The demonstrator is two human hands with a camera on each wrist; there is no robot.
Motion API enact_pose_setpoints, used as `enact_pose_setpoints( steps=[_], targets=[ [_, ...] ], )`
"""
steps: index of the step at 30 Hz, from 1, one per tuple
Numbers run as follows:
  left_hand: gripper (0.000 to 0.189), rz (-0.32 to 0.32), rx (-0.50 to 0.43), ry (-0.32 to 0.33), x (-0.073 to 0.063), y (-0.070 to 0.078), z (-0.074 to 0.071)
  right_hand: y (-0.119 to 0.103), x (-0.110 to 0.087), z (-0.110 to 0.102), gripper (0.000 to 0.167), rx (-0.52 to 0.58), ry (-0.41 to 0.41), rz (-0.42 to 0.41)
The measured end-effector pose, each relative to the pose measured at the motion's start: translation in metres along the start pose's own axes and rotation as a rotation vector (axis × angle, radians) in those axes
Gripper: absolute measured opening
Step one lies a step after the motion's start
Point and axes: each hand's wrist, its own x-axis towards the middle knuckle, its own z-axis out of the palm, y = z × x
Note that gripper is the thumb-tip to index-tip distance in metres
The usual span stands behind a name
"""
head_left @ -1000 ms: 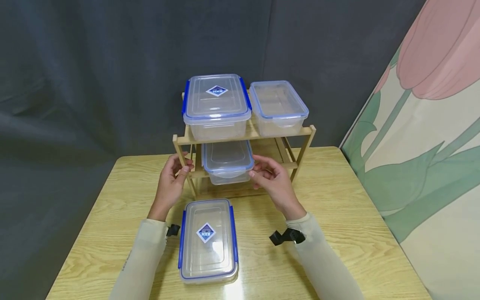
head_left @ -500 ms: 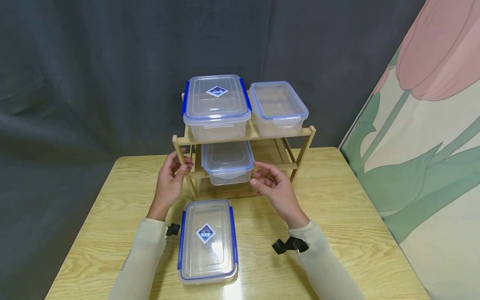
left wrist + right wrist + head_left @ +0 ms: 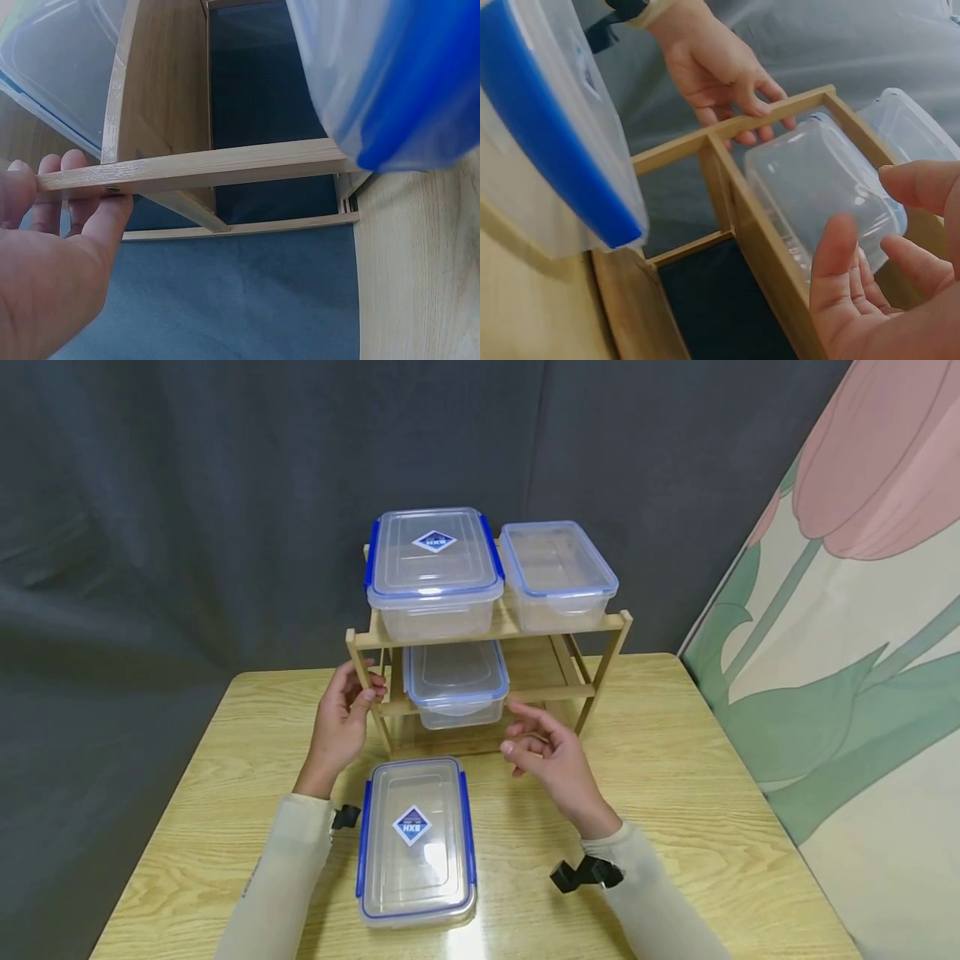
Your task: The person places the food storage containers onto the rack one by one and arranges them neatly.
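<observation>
My left hand (image 3: 337, 727) grips the front left leg (image 3: 82, 176) of a small wooden rack (image 3: 555, 693), thumb on the near side, fingers behind. On the rack's middle shelf sits a clear plastic food container (image 3: 459, 681) with a pale blue-rimmed lid, its front end sticking out past the shelf edge. My right hand (image 3: 555, 764) hovers just below and right of that container, holding nothing, with thumb and fingers loosely bent and apart. In the right wrist view, the container (image 3: 810, 187) shows beyond my right fingertips, and my left hand (image 3: 720, 75) holds the leg.
On the top shelf stand a larger clear container (image 3: 431, 572) with dark blue side clips and a second one (image 3: 558, 564) with a light blue rim. A flat blue-clipped container (image 3: 412, 877) lies on the wooden table (image 3: 697, 793) between my forearms. A dark curtain (image 3: 300, 510) hangs behind.
My right hand has let go of the middle-shelf container's right side and drawn back, down and slightly right. My left hand and the containers stay where they were.
</observation>
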Motion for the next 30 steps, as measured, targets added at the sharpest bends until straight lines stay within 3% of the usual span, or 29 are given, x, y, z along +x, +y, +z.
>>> enact_pose_setpoints(
  steps=[15,30],
  targets=[
    [0.036,-0.028,0.03,-0.021,0.002,0.001,-0.001,0.026,-0.021,0.007,0.058,-0.012,-0.006,0.058],
    [0.035,-0.032,0.038,-0.022,-0.001,0.002,-0.002,0.044,-0.042,0.017,0.053,-0.041,-0.088,0.106]
  ],
)
